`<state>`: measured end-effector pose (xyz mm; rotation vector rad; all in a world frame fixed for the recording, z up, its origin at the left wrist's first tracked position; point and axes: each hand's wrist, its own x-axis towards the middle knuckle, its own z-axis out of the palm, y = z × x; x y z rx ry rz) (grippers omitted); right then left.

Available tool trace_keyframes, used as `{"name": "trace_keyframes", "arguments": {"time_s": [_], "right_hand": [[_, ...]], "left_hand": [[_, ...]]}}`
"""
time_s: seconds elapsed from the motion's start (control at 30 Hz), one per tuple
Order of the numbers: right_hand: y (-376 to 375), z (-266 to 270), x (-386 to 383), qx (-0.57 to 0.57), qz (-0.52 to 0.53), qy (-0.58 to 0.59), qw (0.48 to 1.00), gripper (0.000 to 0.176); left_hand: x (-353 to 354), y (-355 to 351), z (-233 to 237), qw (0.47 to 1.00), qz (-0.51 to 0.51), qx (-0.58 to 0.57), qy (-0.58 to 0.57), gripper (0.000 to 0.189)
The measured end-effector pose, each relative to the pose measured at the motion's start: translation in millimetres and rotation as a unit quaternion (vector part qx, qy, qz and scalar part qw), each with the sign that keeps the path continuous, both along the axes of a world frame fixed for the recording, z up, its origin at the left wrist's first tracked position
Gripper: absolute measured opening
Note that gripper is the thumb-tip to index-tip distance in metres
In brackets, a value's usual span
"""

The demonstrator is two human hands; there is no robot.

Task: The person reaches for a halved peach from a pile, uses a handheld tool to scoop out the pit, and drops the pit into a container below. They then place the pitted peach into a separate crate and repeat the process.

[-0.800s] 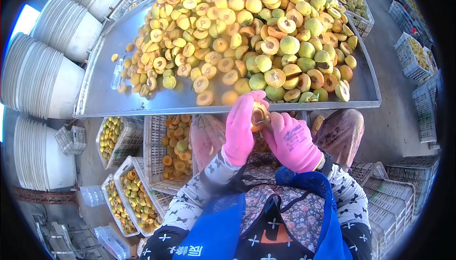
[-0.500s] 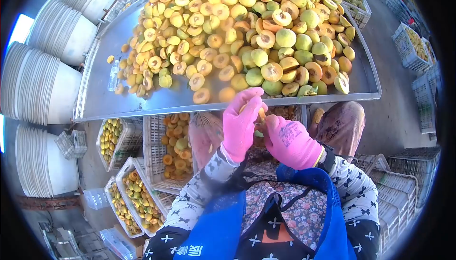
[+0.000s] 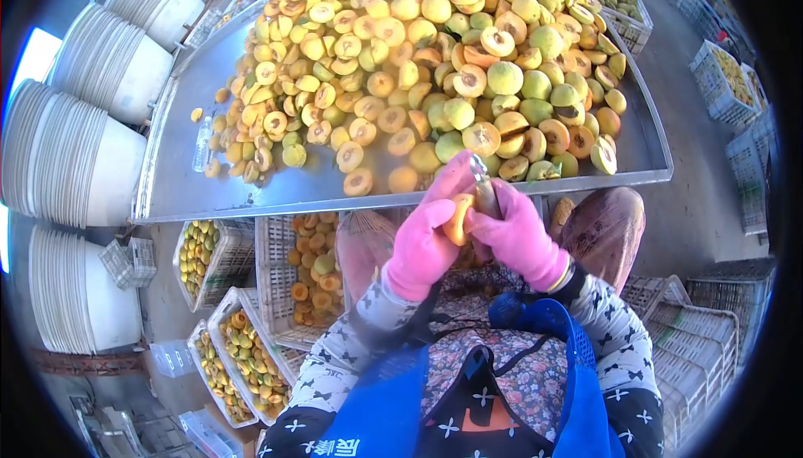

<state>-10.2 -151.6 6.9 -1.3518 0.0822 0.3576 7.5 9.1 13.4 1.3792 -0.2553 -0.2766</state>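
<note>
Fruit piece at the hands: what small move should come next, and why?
I'd probably have the left hand turn the fruit piece slightly, cut face up, before using the tool. The piece sits nearly edge-on in the fingers, so its cut face is hard to see, and the tool, in the right hand, points its metal tip away, toward the tray.

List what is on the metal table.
On the metal table are a heap of fruit, many pieces halved, and a clear bottle at the left. Whatever lies beneath the heap is covered and cannot be seen.
</note>
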Motion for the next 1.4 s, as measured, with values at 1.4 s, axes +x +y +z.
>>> {"name": "trace_keyframes", "arguments": {"time_s": [1.4], "right_hand": [[15.3, -25.9, -9.8, -0.421, 0.055, -0.286, 0.859, 0.032]], "left_hand": [[-2.2, -15.8, 3.8, 0.955, 0.149, -0.217, 0.137, 0.037]]}}
